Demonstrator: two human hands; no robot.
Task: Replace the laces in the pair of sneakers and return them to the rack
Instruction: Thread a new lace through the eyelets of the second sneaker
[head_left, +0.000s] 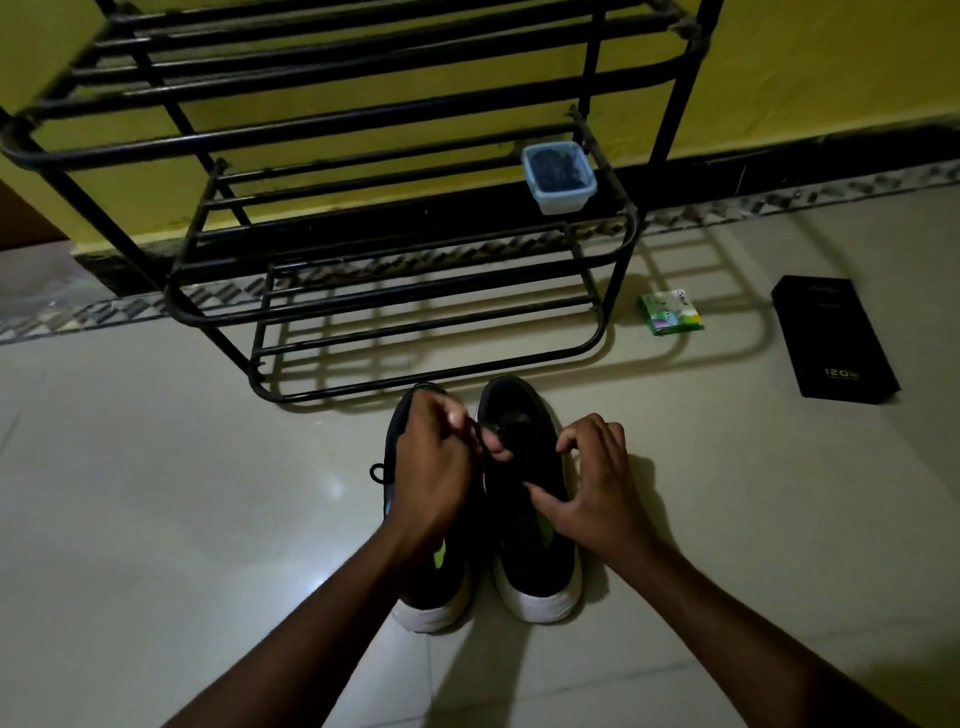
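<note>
Two shoes stand side by side on the floor, just in front of the rack, toes toward it and white heels toward the person. The left shoe and the right shoe almost touch along their inner sides.

The left hand hangs over the left shoe with its fingers curled, pinching a black lace at the gap between the shoes. A lace loop sticks out at the outer side of the left shoe.

The right hand rests on the right shoe. Its thumb lies across the top of the shoe and its fingers are bent at the outer edge. Whether it holds a lace cannot be told in the dim light.

A tub with dark contents stands on the middle shelf of the rack, at its right end. A green packet and a black box lie on the floor to the right of the rack, well apart from the shoes.
</note>
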